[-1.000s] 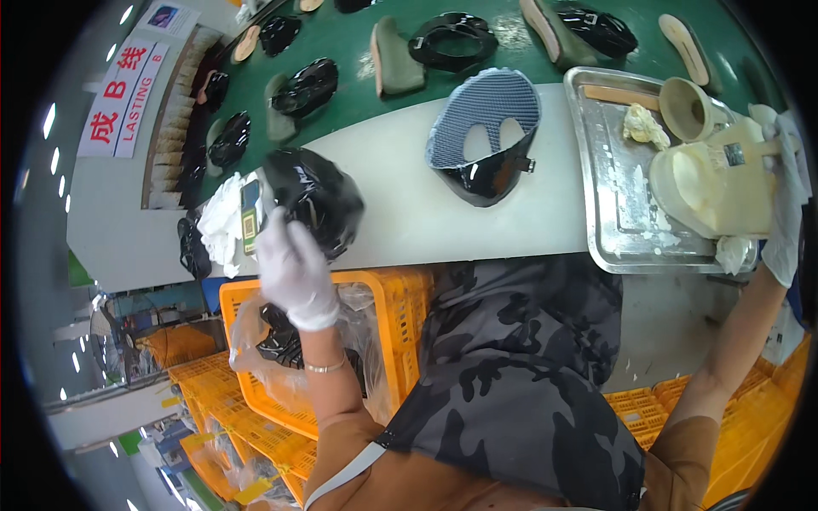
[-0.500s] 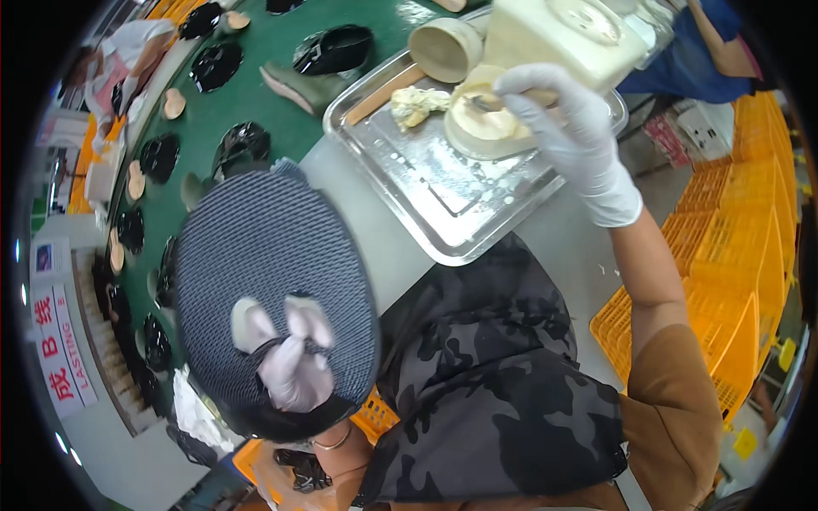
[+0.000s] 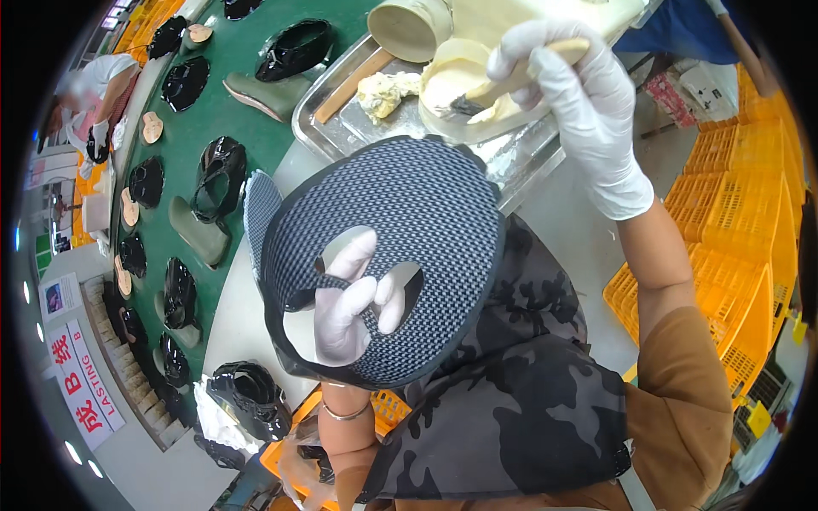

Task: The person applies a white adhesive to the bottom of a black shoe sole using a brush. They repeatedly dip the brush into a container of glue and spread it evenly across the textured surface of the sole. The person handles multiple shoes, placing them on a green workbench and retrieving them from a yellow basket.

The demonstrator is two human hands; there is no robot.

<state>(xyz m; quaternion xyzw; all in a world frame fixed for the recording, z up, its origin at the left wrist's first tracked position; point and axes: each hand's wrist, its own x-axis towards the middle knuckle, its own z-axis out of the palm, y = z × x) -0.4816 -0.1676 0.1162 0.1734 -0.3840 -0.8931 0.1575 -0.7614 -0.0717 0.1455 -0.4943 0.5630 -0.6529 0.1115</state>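
Note:
My left hand (image 3: 345,319), in a white glove, is closed on a black shoe upper (image 3: 426,200), its fingers coming through the openings. The grey-black woven inner face is turned up. My gloved right hand (image 3: 588,128) pinches the wooden handle of a brush (image 3: 511,81). The brush's dark bristle end sits in a cream-coloured cup (image 3: 443,72) of pale paste. That cup stands on a metal tray (image 3: 308,119), partly covered by the upper. Beside it on the tray are a lump of dried paste (image 3: 388,94) and a flat wooden stick (image 3: 351,85).
A green belt (image 3: 264,111) carries shiny black shoe uppers (image 3: 294,49), green shoe lasts (image 3: 198,230) and tan insoles (image 3: 152,128). Stacked orange crates (image 3: 716,230) stand at right. One person (image 3: 106,85) works far left; another, in blue (image 3: 682,34), is at upper right.
My left hand has moved right and up with the upper, which has turned and now overlaps the tray. My right hand has tilted, showing the brush handle more fully. The view has shifted.

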